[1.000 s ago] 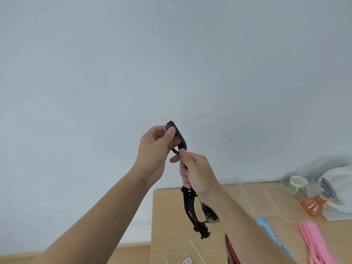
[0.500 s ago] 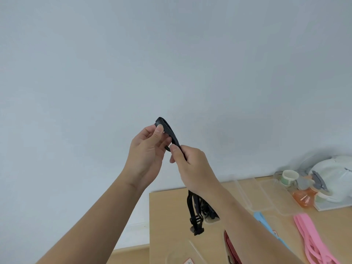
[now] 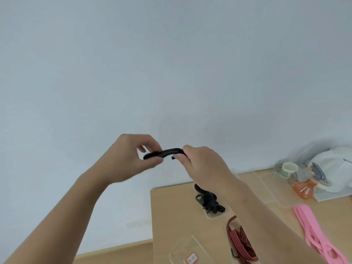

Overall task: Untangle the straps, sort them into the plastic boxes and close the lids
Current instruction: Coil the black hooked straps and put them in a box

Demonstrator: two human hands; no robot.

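I hold a black strap (image 3: 167, 153) in the air in front of the wall, stretched level between both hands. My left hand (image 3: 131, 159) pinches its left end and my right hand (image 3: 202, 166) grips its right part. Below my right wrist, more black strap with buckles (image 3: 210, 203) lies bunched in a small clear plastic box (image 3: 213, 215) on the wooden table (image 3: 171, 216). A red-and-black striped strap (image 3: 241, 239) lies near the front, and pink straps (image 3: 312, 229) lie to the right.
A clear lid with a red label (image 3: 188, 250) lies at the table's front. Clear boxes (image 3: 274, 185) stand at the back right beside tape rolls (image 3: 289, 168), an orange item (image 3: 303, 188) and a white appliance (image 3: 335, 172). The table's left edge drops to the floor.
Both hands have turned the black strap from upright to level and moved slightly apart. The dangling strap end has come down into the small clear box on the table.
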